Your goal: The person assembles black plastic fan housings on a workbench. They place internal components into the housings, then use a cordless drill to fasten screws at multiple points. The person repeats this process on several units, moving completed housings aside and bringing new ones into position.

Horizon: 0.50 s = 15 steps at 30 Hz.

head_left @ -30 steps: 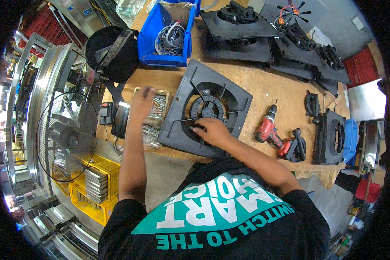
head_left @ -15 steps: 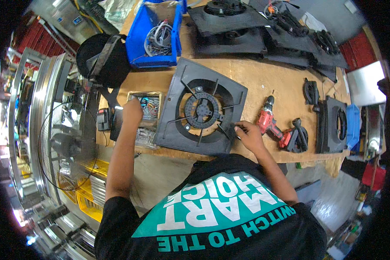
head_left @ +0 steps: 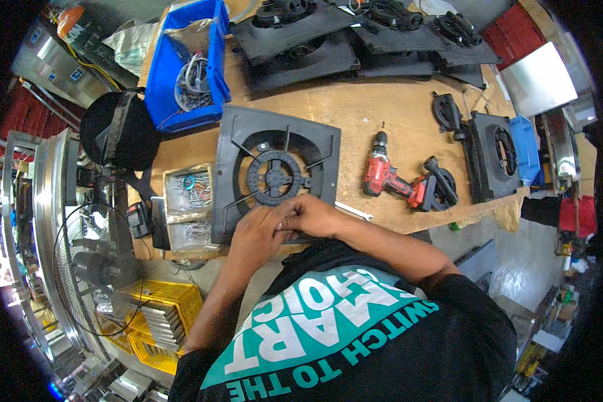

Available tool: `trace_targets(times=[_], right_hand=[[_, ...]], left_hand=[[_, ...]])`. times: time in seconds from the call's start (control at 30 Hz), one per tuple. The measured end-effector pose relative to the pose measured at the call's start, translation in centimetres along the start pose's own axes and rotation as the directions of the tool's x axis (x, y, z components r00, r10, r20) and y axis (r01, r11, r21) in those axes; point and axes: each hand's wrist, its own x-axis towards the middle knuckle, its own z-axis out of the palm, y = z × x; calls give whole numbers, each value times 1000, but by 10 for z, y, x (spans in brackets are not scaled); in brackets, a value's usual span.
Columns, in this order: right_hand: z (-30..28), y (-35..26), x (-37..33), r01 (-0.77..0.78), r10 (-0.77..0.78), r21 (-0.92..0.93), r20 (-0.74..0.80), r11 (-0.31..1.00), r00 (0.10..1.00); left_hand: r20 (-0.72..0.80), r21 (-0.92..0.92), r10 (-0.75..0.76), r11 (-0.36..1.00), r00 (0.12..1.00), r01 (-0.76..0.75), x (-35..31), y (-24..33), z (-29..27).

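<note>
Both hands together over the near edge of the black stove top (head_left: 323, 144). Left hand (head_left: 256, 233) and right hand (head_left: 309, 216) touching, fingers curled in and bunched tip to tip. Looks like a pinch, but can't tell whether anything is between the fingers; they cover it. Stove top lies flat on the wooden table (head_left: 355, 114), under and just beyond the hands; its round burner (head_left: 273, 179) is directly ahead of them.

Left of left hand: box of screws (head_left: 189, 191), just beside the stove top, second batch of small metal parts (head_left: 195, 233) on its near side. Farther left, a battery (head_left: 139, 220).

Right of right hand: silver wrench (head_left: 354, 212), just beyond the right forearm, partly hidden. Past that, red drill (head_left: 385, 177) on its side, bit pointing away from the person.

Ahead of left hand, well apart: blue bin (head_left: 157, 100) with wires (head_left: 193, 80) in it. Straight ahead at the far side: piled black stove tops (head_left: 295, 40).
</note>
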Motion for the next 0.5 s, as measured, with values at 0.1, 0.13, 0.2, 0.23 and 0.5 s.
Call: trace_targets(times=[0.1, 0.13, 0.2, 0.23, 0.5], right_hand=[[-14, 13, 2, 8, -48, -178, -218, 984, 975], [-20, 17, 5, 2, -96, -294, -304, 956, 948], [-41, 24, 4, -81, -355, -689, -467, 721, 810], [-53, 27, 7, -121, -349, -724, -464, 680, 815], [-72, 59, 21, -152, -259, -951, -223, 268, 940]], left_hand=[[-95, 8, 10, 1000, 995, -9, -4, -9, 1], [-139, 36, 24, 999, 990, -20, -8, -14, -2], [-279, 113, -101, 984, 955, 137, -23, -38, -23], [-404, -21, -234, 969, 884, 247, -31, -52, -34], [-485, -294, -598, 798, 637, 525, -91, -140, -69]])
